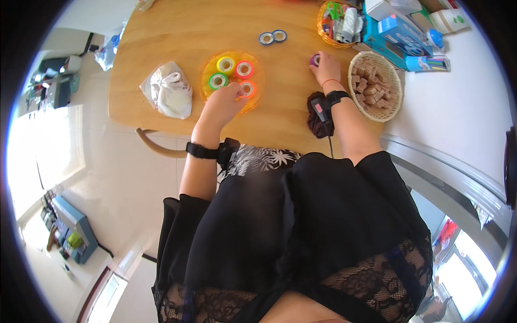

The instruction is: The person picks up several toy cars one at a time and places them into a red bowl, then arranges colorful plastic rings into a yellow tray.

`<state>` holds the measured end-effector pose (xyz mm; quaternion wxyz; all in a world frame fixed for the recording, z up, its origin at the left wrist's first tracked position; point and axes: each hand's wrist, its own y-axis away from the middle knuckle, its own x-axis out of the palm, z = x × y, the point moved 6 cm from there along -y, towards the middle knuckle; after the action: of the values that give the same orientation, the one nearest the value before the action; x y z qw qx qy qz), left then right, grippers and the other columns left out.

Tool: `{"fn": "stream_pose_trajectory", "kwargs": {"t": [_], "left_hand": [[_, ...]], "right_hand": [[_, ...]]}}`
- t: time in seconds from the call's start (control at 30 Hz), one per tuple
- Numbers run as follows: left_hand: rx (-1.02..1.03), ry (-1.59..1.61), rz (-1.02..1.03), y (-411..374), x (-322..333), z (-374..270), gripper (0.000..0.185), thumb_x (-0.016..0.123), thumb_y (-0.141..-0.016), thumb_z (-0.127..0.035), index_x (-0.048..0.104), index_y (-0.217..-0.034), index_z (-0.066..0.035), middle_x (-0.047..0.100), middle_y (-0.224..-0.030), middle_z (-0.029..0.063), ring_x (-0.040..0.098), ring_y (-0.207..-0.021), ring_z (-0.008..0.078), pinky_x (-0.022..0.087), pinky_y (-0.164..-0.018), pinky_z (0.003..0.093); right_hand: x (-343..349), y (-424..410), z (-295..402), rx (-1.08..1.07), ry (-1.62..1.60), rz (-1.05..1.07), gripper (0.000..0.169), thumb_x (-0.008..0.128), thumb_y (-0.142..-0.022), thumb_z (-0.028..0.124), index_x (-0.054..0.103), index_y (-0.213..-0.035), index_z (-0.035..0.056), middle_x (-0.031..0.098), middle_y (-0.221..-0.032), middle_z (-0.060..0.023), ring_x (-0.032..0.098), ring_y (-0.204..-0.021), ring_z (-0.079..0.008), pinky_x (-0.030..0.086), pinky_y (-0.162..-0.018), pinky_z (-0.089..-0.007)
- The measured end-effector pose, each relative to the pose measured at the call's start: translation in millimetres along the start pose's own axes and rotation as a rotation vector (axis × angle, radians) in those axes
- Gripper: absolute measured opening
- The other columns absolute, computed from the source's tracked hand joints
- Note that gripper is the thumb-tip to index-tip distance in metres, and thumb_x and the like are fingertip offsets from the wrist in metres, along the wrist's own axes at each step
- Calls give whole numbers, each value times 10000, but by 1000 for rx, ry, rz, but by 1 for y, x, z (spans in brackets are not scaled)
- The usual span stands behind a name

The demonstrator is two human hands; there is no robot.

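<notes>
My left hand [225, 101] reaches over a translucent orange basket [204, 66], its fingertips at the near-left edge of an orange tape roll [253, 91]. A yellow tape roll [221, 59], a pink tape roll [250, 72] and a green tape roll [211, 83] also lie in the basket. All have pale cores bearing writing. To the right, my right hand [328, 70] is around a purple tape roll [313, 60] at the tabletop, partly covering it. Two blue tape rolls, one left [261, 39] and one right [284, 32], lie side by side farther back.
A tied white plastic bag [171, 95] sits left. Right of my forearm stands a cream basket [398, 101] of wooden blocks [375, 95]. A dark scrunchie-like cloth [313, 125] lies by a cabled wrist device [321, 112]. An orange basket of supplies [321, 26] and boxes [398, 30] stand back right.
</notes>
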<state>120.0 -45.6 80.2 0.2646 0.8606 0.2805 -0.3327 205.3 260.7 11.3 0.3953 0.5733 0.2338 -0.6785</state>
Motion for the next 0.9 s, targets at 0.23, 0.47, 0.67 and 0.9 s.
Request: {"fn": "stream_pose_trajectory", "kwargs": {"t": [0.23, 0.47, 0.67, 0.9], "left_hand": [[75, -126, 38, 5, 14, -2, 176, 617, -775, -134, 604, -898, -9, 657, -871, 163, 636, -848, 340, 501, -724, 401], [48, -25, -161, 14, 6, 7, 251, 647, -773, -160, 568, -966, -19, 635, -885, 169, 611, -902, 352, 492, -759, 429], [-48, -143, -230, 4, 21, 16, 273, 668, -784, -177, 524, -976, -46, 632, -912, 158, 596, -910, 363, 482, -759, 464], [100, -113, -368, 0, 21, 4, 232, 665, -785, -141, 525, -956, -69, 634, -893, 139, 587, -919, 343, 482, -763, 448]], "right_hand": [[5, 11, 19, -55, -469, -111, 488, 754, -717, 351, 615, -1047, 21, 665, -986, -171, 629, -946, -314, 504, -813, -378], [-5, 40, 120, -355, -709, 108, 470, 742, -765, 321, 588, -1087, 16, 657, -991, -127, 639, -902, -227, 507, -802, -340], [19, 52, 135, -342, -750, 290, 464, 760, -755, 266, 578, -1099, 12, 656, -981, -116, 627, -893, -181, 503, -802, -307], [18, 57, 131, -377, -839, 405, 457, 757, -763, 236, 573, -1111, 4, 649, -984, -90, 617, -899, -161, 498, -814, -292]]}}
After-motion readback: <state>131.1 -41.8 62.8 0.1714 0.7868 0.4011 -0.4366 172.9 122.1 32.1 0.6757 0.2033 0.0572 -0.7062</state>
